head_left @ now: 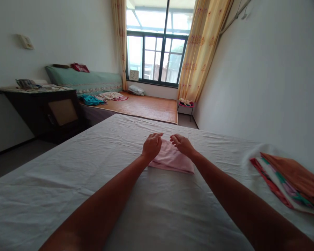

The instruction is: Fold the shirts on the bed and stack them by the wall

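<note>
Indoors: white sheet (68, 181), 2nd bed (146, 106), window (157, 55), curtains (201, 52).

Both my arms reach forward, hands meeting near centre frame.

My left arm comes in from about 7 o'clock and my right arm from about 5 o'clock, both bare and nearly straight, converging toward 12. My left hand (152, 145) lies palm down, fingers together and slightly curled, pointing toward 1 o'clock. My right hand (182, 143) is also palm down, fingers bent and pointing toward 10 o'clock, its fingertips just beside the left hand's, not touching.
</note>
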